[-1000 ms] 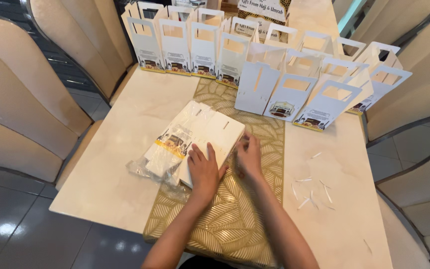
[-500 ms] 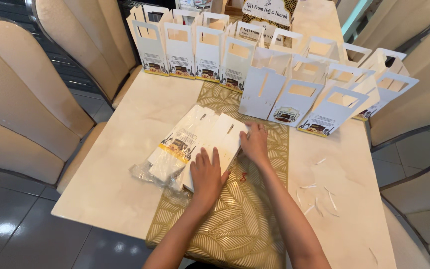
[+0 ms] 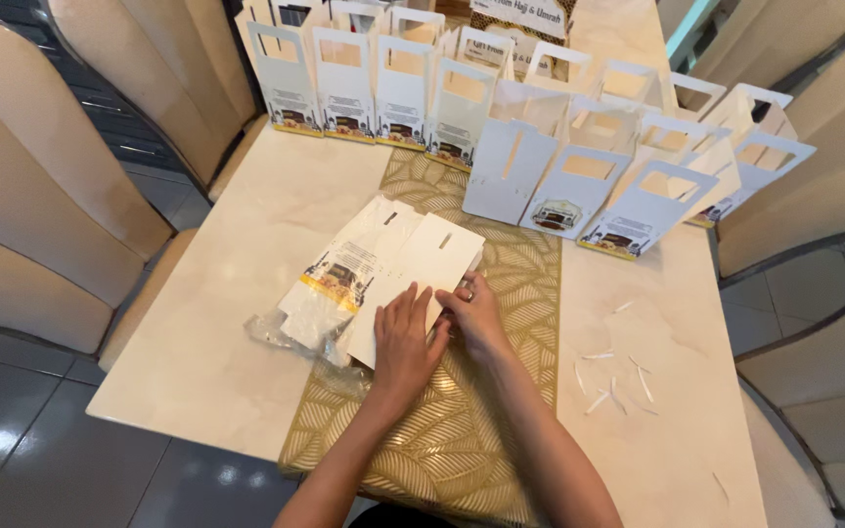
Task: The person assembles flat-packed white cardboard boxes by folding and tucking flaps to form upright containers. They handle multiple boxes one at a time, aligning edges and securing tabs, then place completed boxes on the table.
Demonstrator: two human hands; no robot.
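Risk first: the row of standing gift boxes (image 3: 501, 127) along the top of the frame looks easy to knock over, and the flat white card (image 3: 422, 284) at centre could crease. Left hand (image 3: 405, 337) lies flat, fingers spread on the card; right hand (image 3: 476, 315) is curled loosely at its lower edge.

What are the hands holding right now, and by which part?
Both hands, left and right, rest on the near end of the top flat white box blank on the stack; a true grip cannot be told.
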